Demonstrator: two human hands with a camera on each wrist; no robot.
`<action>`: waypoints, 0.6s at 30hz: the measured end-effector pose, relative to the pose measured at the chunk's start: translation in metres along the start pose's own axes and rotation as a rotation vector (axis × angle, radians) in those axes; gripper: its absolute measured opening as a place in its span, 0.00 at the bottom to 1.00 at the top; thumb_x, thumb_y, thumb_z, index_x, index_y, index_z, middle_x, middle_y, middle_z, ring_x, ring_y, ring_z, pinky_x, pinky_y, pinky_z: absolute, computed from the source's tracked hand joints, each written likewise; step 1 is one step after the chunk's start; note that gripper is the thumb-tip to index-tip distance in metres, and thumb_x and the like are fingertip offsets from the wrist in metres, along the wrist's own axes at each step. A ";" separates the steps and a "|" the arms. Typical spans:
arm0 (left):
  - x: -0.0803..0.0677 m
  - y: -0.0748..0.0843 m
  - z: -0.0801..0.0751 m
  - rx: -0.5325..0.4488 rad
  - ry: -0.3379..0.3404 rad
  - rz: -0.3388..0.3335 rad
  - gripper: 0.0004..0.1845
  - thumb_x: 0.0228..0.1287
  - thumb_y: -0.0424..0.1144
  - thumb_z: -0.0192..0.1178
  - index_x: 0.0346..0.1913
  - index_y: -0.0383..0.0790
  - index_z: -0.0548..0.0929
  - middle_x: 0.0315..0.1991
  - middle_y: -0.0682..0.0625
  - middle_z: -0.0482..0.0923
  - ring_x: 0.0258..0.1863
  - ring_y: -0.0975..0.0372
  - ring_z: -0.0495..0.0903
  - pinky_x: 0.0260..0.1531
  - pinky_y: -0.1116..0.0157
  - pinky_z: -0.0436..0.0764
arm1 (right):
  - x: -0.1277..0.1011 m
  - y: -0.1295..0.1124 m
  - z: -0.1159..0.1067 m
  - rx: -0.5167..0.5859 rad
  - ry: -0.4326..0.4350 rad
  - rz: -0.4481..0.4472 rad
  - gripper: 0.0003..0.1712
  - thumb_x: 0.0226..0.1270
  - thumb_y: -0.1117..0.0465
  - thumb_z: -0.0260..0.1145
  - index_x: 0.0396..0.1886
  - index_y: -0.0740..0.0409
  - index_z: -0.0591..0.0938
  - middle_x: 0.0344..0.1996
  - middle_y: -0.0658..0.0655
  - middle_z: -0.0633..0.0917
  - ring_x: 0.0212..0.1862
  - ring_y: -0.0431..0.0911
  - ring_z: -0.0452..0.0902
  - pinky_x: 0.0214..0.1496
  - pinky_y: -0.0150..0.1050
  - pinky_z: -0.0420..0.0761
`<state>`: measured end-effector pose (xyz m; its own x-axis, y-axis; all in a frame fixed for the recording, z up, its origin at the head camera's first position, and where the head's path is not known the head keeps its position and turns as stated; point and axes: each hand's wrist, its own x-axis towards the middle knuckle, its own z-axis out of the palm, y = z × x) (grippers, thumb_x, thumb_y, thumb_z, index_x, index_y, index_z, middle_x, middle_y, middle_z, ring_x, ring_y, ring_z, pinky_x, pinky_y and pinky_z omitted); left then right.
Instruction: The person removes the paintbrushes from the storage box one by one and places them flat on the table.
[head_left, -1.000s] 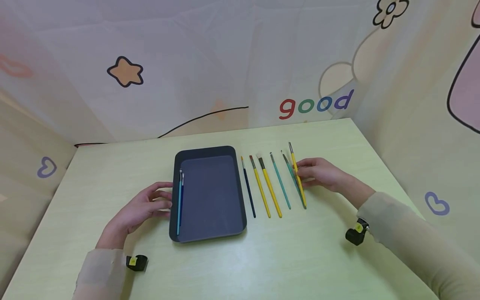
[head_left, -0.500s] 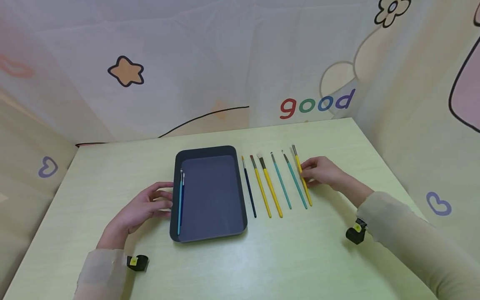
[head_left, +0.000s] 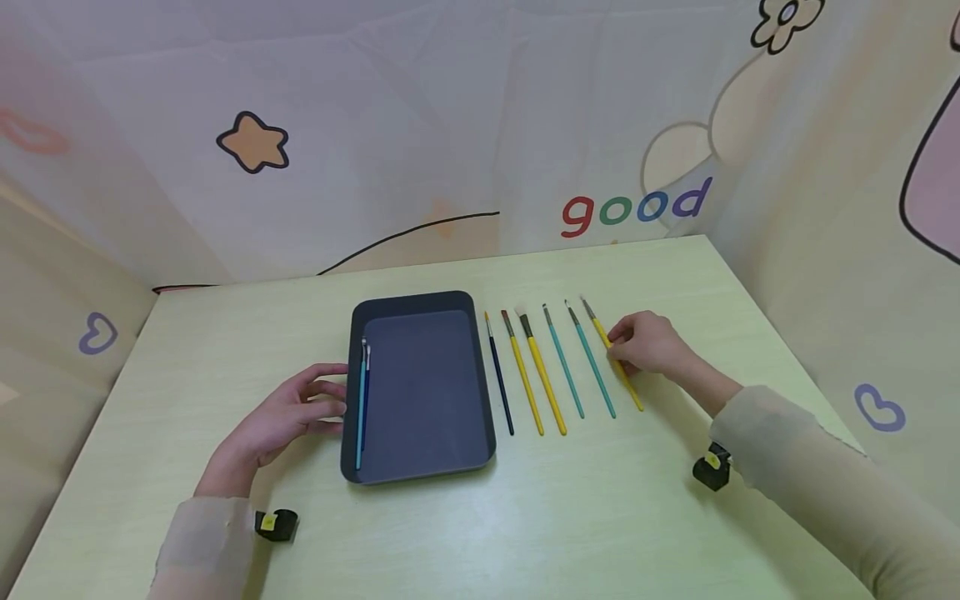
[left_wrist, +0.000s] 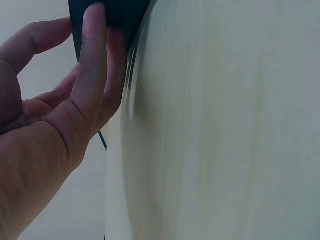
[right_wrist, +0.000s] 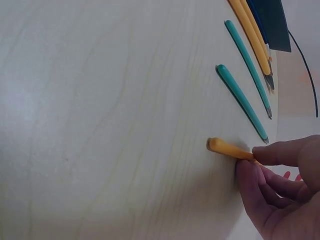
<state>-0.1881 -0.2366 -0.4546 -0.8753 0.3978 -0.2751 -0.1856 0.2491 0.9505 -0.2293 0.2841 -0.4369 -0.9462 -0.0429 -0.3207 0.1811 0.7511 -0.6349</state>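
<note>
The right hand (head_left: 645, 343) pinches the slim yellow-handled paintbrush (head_left: 613, 357) between thumb and fingertips, at the far right of a row of six brushes lying on the pale green wooden table (head_left: 570, 517). The left hand (head_left: 288, 412) rests with loosely bent fingers touching the left wall of the dark grey rectangular plastic tray (head_left: 420, 471). Two thin blue brushes (head_left: 361, 400) already lie inside along the tray's left wall; the six others remain outside, right of it.

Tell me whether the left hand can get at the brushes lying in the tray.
Probably yes: the left hand rests against the tray wall, beside the two brushes, with nothing covering them.
</note>
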 end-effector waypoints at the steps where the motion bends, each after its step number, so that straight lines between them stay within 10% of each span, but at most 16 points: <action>1: 0.000 0.000 0.000 -0.001 0.000 0.000 0.32 0.74 0.30 0.58 0.77 0.35 0.61 0.58 0.31 0.70 0.49 0.51 0.81 0.50 0.55 0.86 | 0.000 0.000 0.000 -0.006 0.005 -0.001 0.18 0.68 0.66 0.68 0.53 0.73 0.79 0.40 0.65 0.83 0.31 0.48 0.80 0.36 0.35 0.86; 18: 0.000 0.002 0.001 -0.006 0.005 -0.004 0.32 0.74 0.30 0.59 0.77 0.34 0.61 0.57 0.32 0.70 0.48 0.52 0.81 0.50 0.55 0.86 | -0.001 0.000 -0.001 -0.043 0.031 0.008 0.18 0.70 0.63 0.68 0.52 0.72 0.79 0.39 0.65 0.82 0.32 0.49 0.80 0.34 0.35 0.86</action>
<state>-0.1881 -0.2355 -0.4533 -0.8766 0.3929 -0.2779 -0.1915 0.2451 0.9504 -0.2284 0.2847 -0.4354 -0.9526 -0.0169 -0.3038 0.1780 0.7789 -0.6014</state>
